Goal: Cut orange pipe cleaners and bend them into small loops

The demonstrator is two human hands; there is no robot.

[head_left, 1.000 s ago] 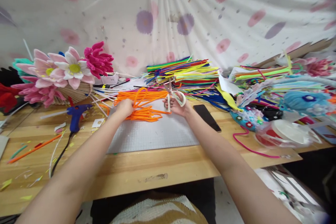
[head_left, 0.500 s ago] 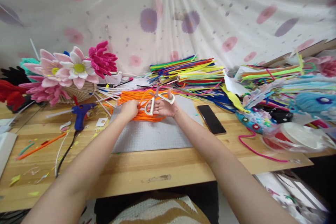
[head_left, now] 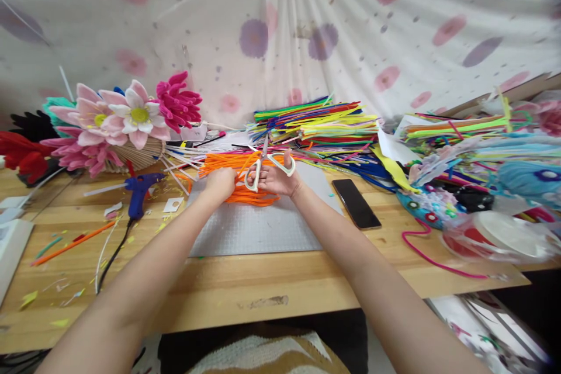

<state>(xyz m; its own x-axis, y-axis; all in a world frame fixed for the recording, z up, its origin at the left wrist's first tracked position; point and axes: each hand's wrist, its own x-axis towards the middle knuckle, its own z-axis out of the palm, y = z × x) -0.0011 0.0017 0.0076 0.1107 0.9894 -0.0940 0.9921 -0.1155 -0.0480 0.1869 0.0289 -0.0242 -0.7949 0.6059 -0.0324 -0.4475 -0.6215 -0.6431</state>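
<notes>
My left hand (head_left: 222, 182) is closed on an orange pipe cleaner at the left part of a pile of orange pipe cleaners (head_left: 258, 197); its fingertips are partly hidden. Just to its right, my right hand (head_left: 276, 180) is turned palm up and holds a pair of scissors (head_left: 253, 177) by the pale handles, thumb by the right loop. The handles are spread, and the metal blades point away from me over the pile. Both hands are above a grey cutting mat (head_left: 263, 239).
A black phone (head_left: 356, 203) lies right of the mat. At left are a blue glue gun (head_left: 139, 194) and fuzzy flowers (head_left: 139, 115). Colourful pipe cleaners (head_left: 315, 120) are heaped behind. A clear-wrapped spool (head_left: 504, 236) sits at right.
The whole view has shifted slightly, so things appear a little lower and to the right. The scissors' blades show more clearly now, and both hands keep nearly the same pose.
</notes>
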